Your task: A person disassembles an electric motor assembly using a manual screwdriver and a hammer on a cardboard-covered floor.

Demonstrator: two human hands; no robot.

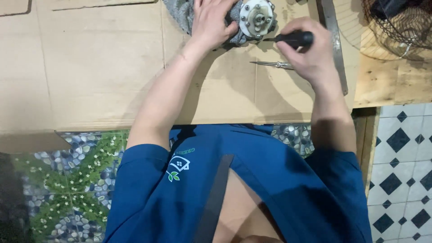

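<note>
My left hand (211, 20) presses down on a grey cloth (182, 13) that wraps a round silver metal part (257, 17) with bolts around its face, at the top of the head view. My right hand (306, 51) grips a black-handled screwdriver (294, 38), whose tip points left at the lower edge of the metal part. A second thin metal tool (272, 65) lies flat on the cardboard just below the screwdriver, partly hidden under my right hand.
Flattened brown cardboard (99, 67) covers the work surface. A long flat metal bar (335, 40) lies along the right side. A wire fan guard (400, 22) sits at the top right on wood (391, 85). Patterned tile floor (400, 171) lies below.
</note>
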